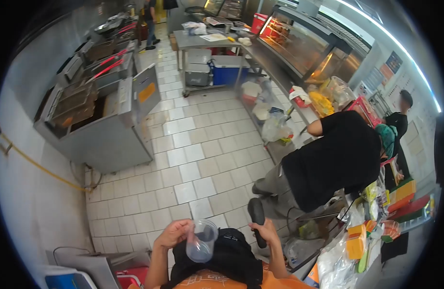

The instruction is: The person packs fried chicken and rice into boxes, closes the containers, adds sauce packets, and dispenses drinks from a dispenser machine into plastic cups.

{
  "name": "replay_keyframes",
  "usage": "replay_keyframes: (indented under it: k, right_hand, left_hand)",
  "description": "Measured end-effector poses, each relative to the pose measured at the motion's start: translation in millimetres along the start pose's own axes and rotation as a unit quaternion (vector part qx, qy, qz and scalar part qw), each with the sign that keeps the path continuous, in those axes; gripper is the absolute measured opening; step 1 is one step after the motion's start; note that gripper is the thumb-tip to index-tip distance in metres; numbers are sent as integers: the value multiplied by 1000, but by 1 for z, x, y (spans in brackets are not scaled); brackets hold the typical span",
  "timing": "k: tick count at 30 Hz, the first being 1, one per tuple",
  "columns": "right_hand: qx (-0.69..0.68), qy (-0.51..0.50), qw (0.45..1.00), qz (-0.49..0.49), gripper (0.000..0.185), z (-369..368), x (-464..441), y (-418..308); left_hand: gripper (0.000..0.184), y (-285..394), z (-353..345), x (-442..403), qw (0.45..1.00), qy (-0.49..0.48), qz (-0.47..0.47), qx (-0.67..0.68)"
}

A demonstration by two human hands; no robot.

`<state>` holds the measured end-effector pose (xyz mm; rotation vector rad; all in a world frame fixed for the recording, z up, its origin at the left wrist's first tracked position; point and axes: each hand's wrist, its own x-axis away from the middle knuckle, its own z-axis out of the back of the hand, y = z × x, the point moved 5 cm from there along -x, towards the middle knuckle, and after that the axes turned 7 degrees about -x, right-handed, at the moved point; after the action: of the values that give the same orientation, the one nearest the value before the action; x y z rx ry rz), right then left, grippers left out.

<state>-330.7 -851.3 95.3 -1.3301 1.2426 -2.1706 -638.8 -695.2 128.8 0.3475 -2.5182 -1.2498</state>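
My left hand (176,233) holds a clear plastic cup (201,244) by its rim, in front of my body. The cup is tilted and looks see-through. In my right hand (266,231) is a black handled object (256,216), gripped near its lower end; it stands roughly upright, and I cannot make out what it is. The two hands are apart, on either side of a black garment or apron (226,260) over an orange shirt.
A co-worker in black (335,159) bends over the cluttered counter at the right. Fryers (106,139) stand at the left on the tiled floor (183,154). A steel table (202,41) and a heated display case (294,43) are farther back.
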Motion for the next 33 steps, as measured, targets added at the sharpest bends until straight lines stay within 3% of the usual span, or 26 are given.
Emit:
replay_keyframes:
  k: [6, 8, 10, 13, 17, 21, 24, 26, 28, 33]
  right_hand:
    - [-120, -95, 988, -20, 26, -36, -104, -113]
    - [-189, -136, 972, -18, 26, -62, -152, -159]
    - [-190, -144, 971, -17, 23, -80, -211, -198]
    - [-199, -196, 957, -72, 24, -114, -313, -235]
    - [-161, -177, 956, -170, 27, -140, -440, -275]
    - [-211, -150, 940, -220, 24, -128, -533, -329]
    - [-340, -167, 898, -224, 22, -111, -587, -386]
    - [-211, -155, 959, -111, 20, -87, -651, -443]
    - [-149, -157, 976, -35, 20, -69, -714, -512]
    - [-9, -7, 990, 144, 28, -20, -914, -741]
  left_hand:
    - [30, 49, 71, -94, 993, 75, -72, 63]
    - [32, 78, 86, -133, 987, 126, -64, 71]
    - [35, 117, 115, -174, 963, 249, -60, 85]
    - [36, 146, 197, -237, 958, 250, -110, 84]
    - [33, 185, 310, -313, 948, 256, -163, 95]
    - [36, 300, 339, -397, 935, 305, -167, 77]
    - [39, 352, 378, -457, 932, 322, -150, 77]
    - [37, 387, 408, -511, 942, 298, -148, 50]
    - [32, 413, 437, -567, 944, 301, -131, 30]
    - [25, 453, 487, -691, 916, 372, -148, 27]
